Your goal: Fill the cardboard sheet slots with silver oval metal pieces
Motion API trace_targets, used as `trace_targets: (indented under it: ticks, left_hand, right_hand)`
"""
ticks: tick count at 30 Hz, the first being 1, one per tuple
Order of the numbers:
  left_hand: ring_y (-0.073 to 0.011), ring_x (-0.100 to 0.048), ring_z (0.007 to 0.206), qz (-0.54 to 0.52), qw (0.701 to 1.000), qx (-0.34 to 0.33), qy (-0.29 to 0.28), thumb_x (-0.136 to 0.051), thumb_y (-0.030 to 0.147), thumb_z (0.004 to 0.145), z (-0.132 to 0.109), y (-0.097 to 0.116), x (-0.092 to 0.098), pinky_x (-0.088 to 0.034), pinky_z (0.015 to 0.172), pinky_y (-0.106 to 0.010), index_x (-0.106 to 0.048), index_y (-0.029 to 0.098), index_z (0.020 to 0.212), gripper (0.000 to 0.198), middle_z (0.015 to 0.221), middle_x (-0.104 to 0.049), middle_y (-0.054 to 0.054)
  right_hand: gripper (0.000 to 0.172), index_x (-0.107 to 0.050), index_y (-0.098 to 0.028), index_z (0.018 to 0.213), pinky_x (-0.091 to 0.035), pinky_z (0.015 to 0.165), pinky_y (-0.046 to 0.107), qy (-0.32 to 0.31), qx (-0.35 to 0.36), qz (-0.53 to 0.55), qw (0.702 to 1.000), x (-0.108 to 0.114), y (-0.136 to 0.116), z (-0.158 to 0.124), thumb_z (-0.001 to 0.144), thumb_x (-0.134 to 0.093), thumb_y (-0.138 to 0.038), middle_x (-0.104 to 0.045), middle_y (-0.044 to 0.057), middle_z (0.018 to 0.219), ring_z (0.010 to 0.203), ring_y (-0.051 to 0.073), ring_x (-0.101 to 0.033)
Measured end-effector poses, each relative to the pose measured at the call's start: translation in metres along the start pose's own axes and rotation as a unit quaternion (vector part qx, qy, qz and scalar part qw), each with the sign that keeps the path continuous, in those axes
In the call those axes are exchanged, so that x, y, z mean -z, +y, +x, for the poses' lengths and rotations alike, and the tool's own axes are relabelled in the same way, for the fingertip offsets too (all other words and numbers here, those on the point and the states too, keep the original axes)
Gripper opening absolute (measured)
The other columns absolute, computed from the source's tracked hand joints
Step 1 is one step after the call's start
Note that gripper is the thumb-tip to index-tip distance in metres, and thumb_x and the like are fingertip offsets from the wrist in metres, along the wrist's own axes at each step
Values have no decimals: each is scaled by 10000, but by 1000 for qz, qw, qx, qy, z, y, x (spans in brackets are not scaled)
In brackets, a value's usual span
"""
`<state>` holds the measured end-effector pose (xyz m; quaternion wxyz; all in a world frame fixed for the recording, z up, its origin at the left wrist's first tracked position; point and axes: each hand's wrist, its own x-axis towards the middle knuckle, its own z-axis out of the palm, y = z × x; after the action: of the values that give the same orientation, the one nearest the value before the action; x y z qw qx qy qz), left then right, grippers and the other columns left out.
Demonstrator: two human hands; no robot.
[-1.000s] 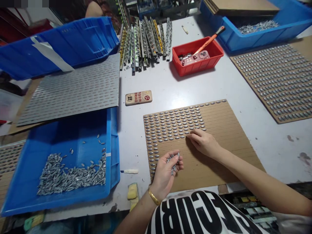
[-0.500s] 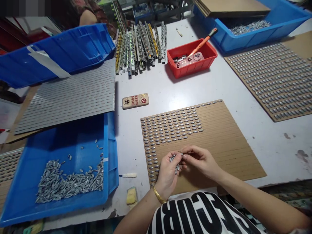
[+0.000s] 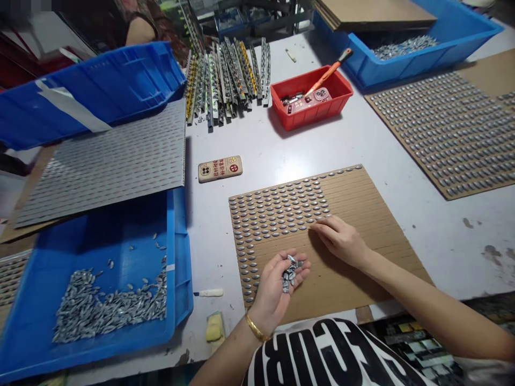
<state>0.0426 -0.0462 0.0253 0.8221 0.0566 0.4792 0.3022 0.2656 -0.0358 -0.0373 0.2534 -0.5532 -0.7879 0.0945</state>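
My left hand (image 3: pixel 277 284) is cupped palm up, holding a small heap of shiny grey oval metal pieces (image 3: pixel 290 274). Below it lies a brown cardboard sheet (image 3: pixel 346 273) with rows of the same oval pieces (image 3: pixel 281 206) along its far left part and left edge. My right hand (image 3: pixel 341 241) is closed in a pinch, its fingertips down at the right end of the nearest long row. An oval piece seems to be between those fingertips, mostly covered by them.
At left, a blue bin (image 3: pixel 177 300) holds loose metal pieces, with a filled sheet (image 3: pixel 112 161) above. A phone-like case (image 3: pixel 220 169), red tray (image 3: pixel 314 115), metal strips (image 3: pixel 225 80), another filled sheet (image 3: pixel 446 134) and blue bin (image 3: pixel 374 69) lie around. A person's arm (image 3: pixel 140 32) shows behind.
My right hand has left the left hand and moved away to the row's end on the cardboard. My left hand has opened into a cup, showing the pieces. The view shifted slightly.
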Motion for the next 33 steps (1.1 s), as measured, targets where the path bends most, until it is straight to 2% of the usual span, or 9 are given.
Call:
trace_targets:
  ticks: [6, 12, 14, 17, 21, 25, 29, 33]
  left_hand:
    - [-209, -682, 858, 18, 1000, -1, -15, -619, 203, 817, 0, -2, -1, -523, 812, -321, -588, 125, 971, 176, 996, -693, -147]
    - [-152, -668, 785, 25, 1000, -12, -13, -674, 247, 797, 3, -2, -1, -521, 760, -268, -597, 129, 1081, 317, 958, -692, -123]
    - [-155, -670, 778, 22, 1000, -15, -6, -679, 248, 794, 3, -2, -1, -522, 755, -274, -584, 141, 1058, 300, 949, -695, -119]
    - [-169, -672, 793, 18, 1000, -17, -9, -683, 257, 790, 4, -3, -3, -522, 783, -303, -576, 142, 946, 221, 946, -695, -121]
    - [-149, -648, 797, 4, 999, -26, -30, -682, 246, 788, 6, -4, -5, -516, 836, -329, -602, 135, 922, 192, 893, -675, -75]
    - [-161, -640, 855, 1, 999, -36, -29, -678, 218, 783, 7, -6, -6, -509, 865, -342, -625, 132, 954, 199, 940, -667, -81]
    - [-162, -645, 852, -1, 999, -32, -23, -652, 209, 799, 6, -4, -7, -515, 866, -346, -641, 129, 926, 150, 935, -671, -81]
    - [-192, -667, 857, 1, 999, -29, -16, -639, 249, 810, 0, 12, -9, -529, 832, -319, -659, 101, 904, 176, 955, -685, -117]
  right_hand:
    - [294, -623, -181, 1102, -510, 806, 355, -40, 54, -55, 996, -4, 6, 0, 892, -439, -89, -645, 106, 1014, 934, 221, -556]
    - [309, -633, -202, 1114, -527, 809, 377, -45, 35, -22, 998, 0, 5, 0, 887, -448, -105, -647, 119, 1045, 963, 232, -583]
    - [290, -624, -206, 1129, -530, 809, 379, -25, 14, 4, 1000, 4, -4, 1, 895, -467, -139, -643, 118, 1066, 956, 231, -594]
    - [282, -600, -231, 1166, -526, 835, 372, -17, -23, 107, 994, 13, -28, 5, 900, -510, -208, -631, 103, 1091, 980, 222, -600]
    - [295, -588, -242, 1190, -516, 843, 362, -78, -25, 228, 970, 23, -56, 15, 904, -519, -240, -614, 94, 1087, 998, 213, -585]
    - [187, -642, -227, 1041, -495, 785, 352, -120, -19, 228, 966, 24, -64, 20, 899, -523, -211, -606, 78, 975, 911, 200, -562]
    - [100, -624, -205, 858, -488, 724, 314, -111, -80, 289, 948, 27, -64, 17, 894, -534, -231, -607, 50, 843, 809, 175, -566]
    - [128, -619, -201, 836, -501, 646, 273, -65, -191, 369, 907, 33, -55, 7, 887, -546, -292, -631, 24, 769, 711, 152, -591]
